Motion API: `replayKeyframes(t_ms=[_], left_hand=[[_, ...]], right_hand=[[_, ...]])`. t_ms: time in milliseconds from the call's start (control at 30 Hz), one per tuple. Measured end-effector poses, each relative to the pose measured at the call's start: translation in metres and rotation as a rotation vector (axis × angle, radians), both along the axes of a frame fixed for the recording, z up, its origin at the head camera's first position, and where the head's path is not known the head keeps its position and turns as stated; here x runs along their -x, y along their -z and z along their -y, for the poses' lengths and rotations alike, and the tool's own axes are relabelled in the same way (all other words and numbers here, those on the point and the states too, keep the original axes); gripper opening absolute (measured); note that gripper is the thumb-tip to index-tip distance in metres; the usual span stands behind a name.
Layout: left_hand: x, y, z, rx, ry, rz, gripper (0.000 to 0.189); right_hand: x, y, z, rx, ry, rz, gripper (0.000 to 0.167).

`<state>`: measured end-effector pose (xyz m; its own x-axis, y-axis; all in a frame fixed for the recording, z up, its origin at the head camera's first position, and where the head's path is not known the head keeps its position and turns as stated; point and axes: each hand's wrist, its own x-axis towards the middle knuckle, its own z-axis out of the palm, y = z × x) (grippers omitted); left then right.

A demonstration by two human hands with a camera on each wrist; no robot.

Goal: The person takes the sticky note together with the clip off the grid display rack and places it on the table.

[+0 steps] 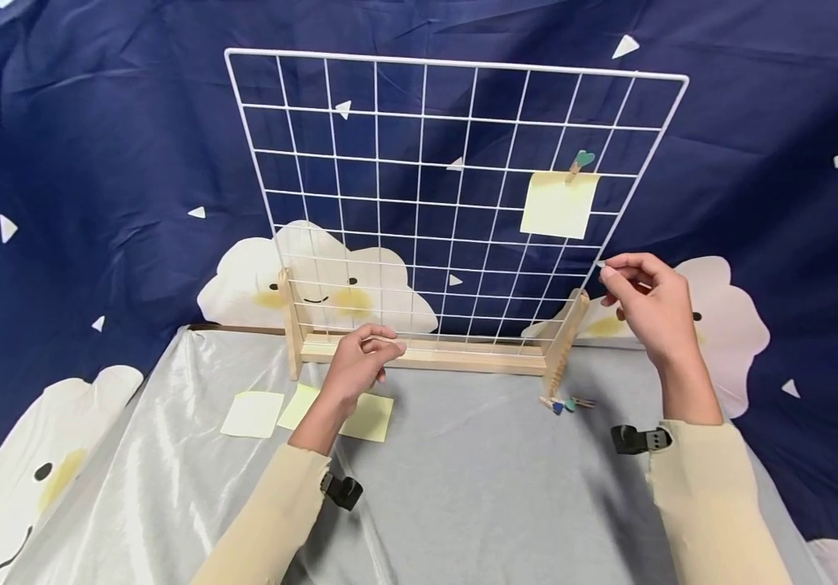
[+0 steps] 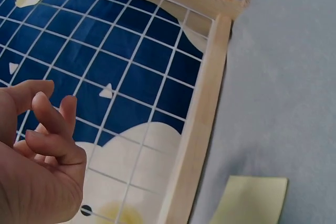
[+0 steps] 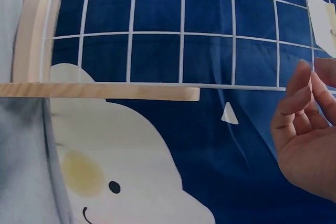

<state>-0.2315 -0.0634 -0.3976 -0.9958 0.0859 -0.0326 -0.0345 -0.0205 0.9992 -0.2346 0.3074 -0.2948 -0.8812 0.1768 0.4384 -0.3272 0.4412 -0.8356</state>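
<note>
A white wire grid panel [image 1: 419,154] stands upright in a wooden base [image 1: 426,357]. High on its right side hangs a pale yellow sticky note [image 1: 559,207], held by a small wooden clothespin [image 1: 575,165] with a green heart. My right hand [image 1: 649,305] is by the grid's right edge, below that note, fingers loosely bent and thumb near the index fingertip; nothing shows held in the right wrist view. My left hand [image 1: 360,366] hovers before the base's lower bar, fingers relaxed and holding nothing. Beneath it lie yellow sticky notes [image 1: 367,418], partly hidden by my wrist.
Another note [image 1: 253,414] lies farther left on the grey cloth-covered table [image 1: 477,487]. Small heart clothespins [image 1: 566,404] lie by the base's right foot. Wooden uprights [image 1: 565,333] flank the grid. Behind hangs a dark blue curtain [image 1: 97,162] with clouds and white triangles.
</note>
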Motion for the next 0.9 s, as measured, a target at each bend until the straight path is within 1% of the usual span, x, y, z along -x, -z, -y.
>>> replayKeyframes(t_ms=[67, 200, 233, 400, 500, 633, 800, 900], left_hand=[[0.000, -0.004, -0.002, -0.018, 0.008, -0.001, 0.023], [0.003, -0.011, -0.008, -0.023, 0.021, -0.015, 0.025], [0.006, -0.009, -0.009, -0.029, 0.025, -0.023, 0.025], [0.009, -0.021, -0.016, -0.032, 0.044, -0.030, 0.023], [0.010, -0.029, -0.020, -0.019, 0.053, -0.039, 0.021], [0.011, -0.038, -0.026, -0.003, 0.058, -0.056, 0.023], [0.013, -0.042, -0.031, -0.021, 0.072, -0.055, 0.028], [0.015, -0.045, -0.033, -0.030, 0.095, -0.056, 0.030]], right_hand=[[0.001, -0.003, 0.001, -0.023, 0.009, -0.007, 0.017], [0.004, -0.012, 0.003, -0.027, -0.004, -0.035, 0.016], [0.004, -0.014, 0.003, -0.022, -0.013, -0.041, 0.016], [0.008, -0.022, 0.002, -0.036, -0.023, -0.054, 0.020], [0.009, -0.026, 0.000, -0.053, -0.022, -0.061, 0.018], [0.009, -0.032, 0.000, -0.057, -0.030, -0.071, 0.014], [0.010, -0.040, 0.006, -0.070, -0.056, -0.091, 0.015], [0.010, -0.043, 0.010, -0.083, -0.076, -0.100, 0.015]])
